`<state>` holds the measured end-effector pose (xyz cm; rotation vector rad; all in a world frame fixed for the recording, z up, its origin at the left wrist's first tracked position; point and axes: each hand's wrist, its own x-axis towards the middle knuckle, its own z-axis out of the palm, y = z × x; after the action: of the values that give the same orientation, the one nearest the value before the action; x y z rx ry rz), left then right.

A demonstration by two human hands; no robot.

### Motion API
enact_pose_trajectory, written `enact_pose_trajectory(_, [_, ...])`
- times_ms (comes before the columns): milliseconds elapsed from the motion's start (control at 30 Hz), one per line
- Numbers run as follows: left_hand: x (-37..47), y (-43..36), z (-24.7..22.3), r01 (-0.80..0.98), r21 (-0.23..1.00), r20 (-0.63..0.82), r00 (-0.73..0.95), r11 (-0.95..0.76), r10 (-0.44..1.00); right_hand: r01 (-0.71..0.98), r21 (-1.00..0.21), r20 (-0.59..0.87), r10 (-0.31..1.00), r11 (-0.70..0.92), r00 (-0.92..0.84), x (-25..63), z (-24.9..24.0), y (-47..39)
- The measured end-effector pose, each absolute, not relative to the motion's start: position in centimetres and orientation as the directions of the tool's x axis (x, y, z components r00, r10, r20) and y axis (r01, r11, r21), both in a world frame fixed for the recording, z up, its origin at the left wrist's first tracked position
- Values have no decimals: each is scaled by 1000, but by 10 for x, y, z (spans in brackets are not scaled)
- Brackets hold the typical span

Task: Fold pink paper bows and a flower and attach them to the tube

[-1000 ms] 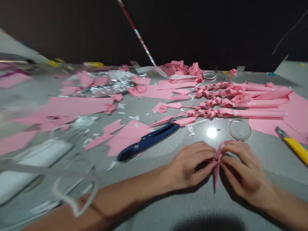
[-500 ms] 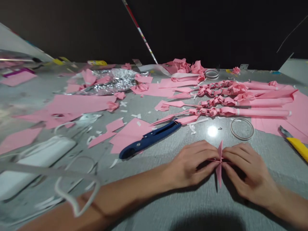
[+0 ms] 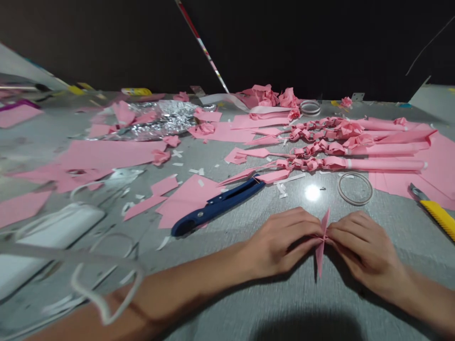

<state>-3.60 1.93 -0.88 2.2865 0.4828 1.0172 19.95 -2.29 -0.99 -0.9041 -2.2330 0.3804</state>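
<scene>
Between my two hands is a small folded piece of pink paper [image 3: 321,253], its pointed ends sticking up and down past my fingertips. My left hand [image 3: 287,241] pinches it from the left side. From the right, the fingers of my right hand [image 3: 366,251] close on the same piece, and its middle is mostly hidden by fingertips. Just beyond the hands lie blue-handled scissors [image 3: 216,206] and a thin round ring [image 3: 355,202]. Farther back, rolled pink paper sticks [image 3: 387,165] carry knotted paper chains [image 3: 313,164].
A yellow utility knife [image 3: 435,215] lies at the right. Pink sheets [image 3: 110,154], crumpled silver foil [image 3: 167,123] and white scraps are scattered across the grey table. At the left are a white box-shaped device [image 3: 67,227] and a loose white cable [image 3: 103,308] above my left forearm.
My fingertips have closed nearer together around the folded paper, and its lower tip leans slightly left. The view has shifted a little.
</scene>
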Motion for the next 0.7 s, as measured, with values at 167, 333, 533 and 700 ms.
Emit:
enact_pose_trajectory(167, [-36, 21, -10, 107, 685, 508, 638, -720, 578, 516, -466, 487, 696, 718, -528, 202, -9, -22])
enact_pose_trajectory(333, [-36, 22, -10, 123, 707, 488, 628, -696, 606, 521, -458, 474, 694, 720, -542, 203, -8, -21])
enact_pose_trajectory(533, [-35, 21, -10, 159, 665, 522, 600, -730, 606, 498, -544, 445, 735, 676, -511, 197, -6, -22])
enact_pose_trajectory(700, [-35, 21, -11, 136, 665, 519, 624, -735, 585, 476, -591, 433, 754, 651, -494, 196, -5, -22])
